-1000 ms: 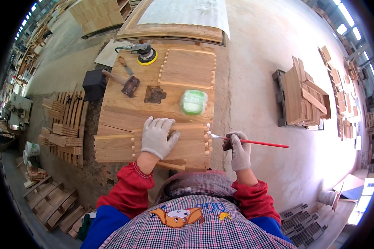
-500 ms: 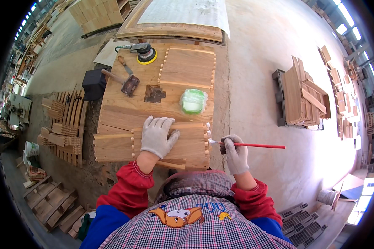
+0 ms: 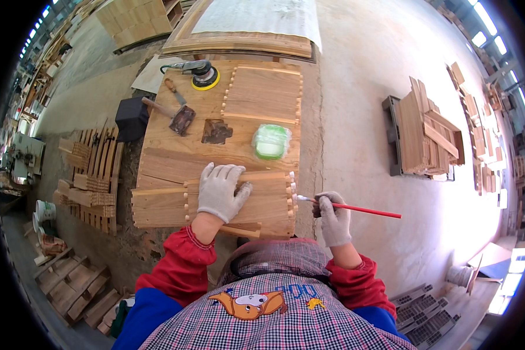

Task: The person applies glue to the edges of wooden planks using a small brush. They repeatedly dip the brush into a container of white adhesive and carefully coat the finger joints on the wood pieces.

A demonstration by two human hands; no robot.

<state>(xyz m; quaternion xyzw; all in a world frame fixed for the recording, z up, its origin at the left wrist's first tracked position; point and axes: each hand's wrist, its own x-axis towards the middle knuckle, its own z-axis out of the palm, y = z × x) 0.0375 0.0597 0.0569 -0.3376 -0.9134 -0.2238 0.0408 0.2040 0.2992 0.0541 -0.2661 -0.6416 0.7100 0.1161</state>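
My left hand [image 3: 222, 193], in a white glove, lies flat with fingers stretched on a wooden panel [image 3: 268, 201] at the bench's near end. Jointed teeth line both ends of that panel, and white stuff coats some teeth at the right end. My gloved right hand [image 3: 333, 219], its fingertips dark with dirt, pinches a thin red-handled brush [image 3: 367, 209]. The white-smeared brush tip points left, just beside the toothed right end. Under and left of the panel is another toothed board [image 3: 157, 209]. A green tub wrapped in clear plastic [image 3: 272, 142] sits beyond the panel.
Farther back on the bench [image 3: 175, 143] lie a mallet [image 3: 182, 119], a chisel [image 3: 175, 90], a sander with a yellow pad [image 3: 205, 77] and another toothed panel [image 3: 262, 95]. A black box [image 3: 132, 118] stands left of the bench. Stacked boards [image 3: 423, 134] stand on the right.
My right hand has shifted slightly right, and the brush handle now slopes down more to the right. My left hand and the panel stay in place.
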